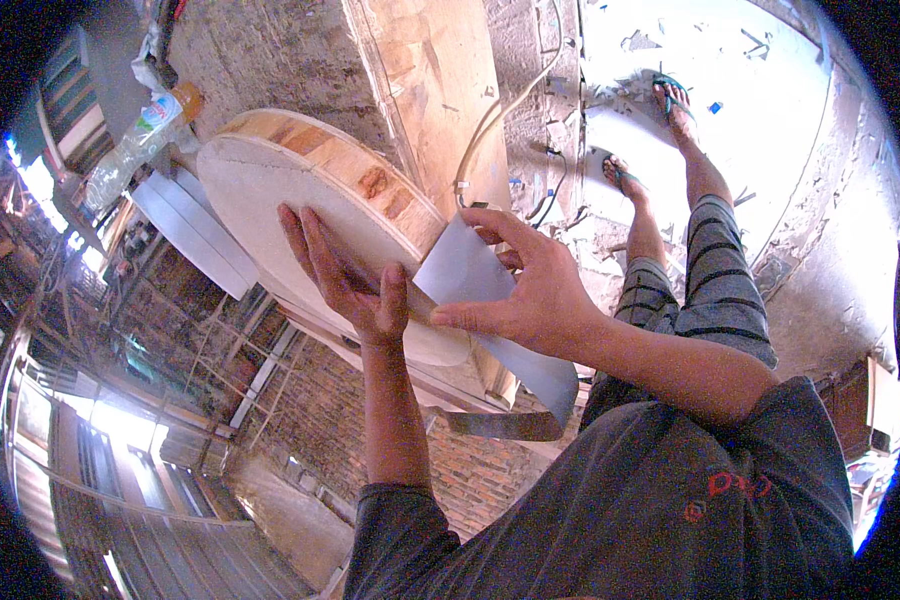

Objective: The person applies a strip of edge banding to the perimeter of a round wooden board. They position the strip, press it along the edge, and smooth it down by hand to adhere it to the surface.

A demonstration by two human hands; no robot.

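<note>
A round wooden piece (260,200), with a pale flat face and a layered plywood rim, stands tilted on edge at the centre. My left hand (345,280) lies against its pale face, fingers stretched out. My right hand (515,280) grips a flexible grey sheet strip (455,255) at the rim, thumb pressed near my left hand's thumb. The strip curls down below my right hand into a loose bend.
A plastic bottle (120,160) and white boxy piece (190,230) sit at left. A wooden board (415,70) lies behind the round piece, with cables (495,125) alongside. My sandalled feet (675,105) rest on pale, scrap-strewn floor (780,140). A brick surface (470,470) shows below.
</note>
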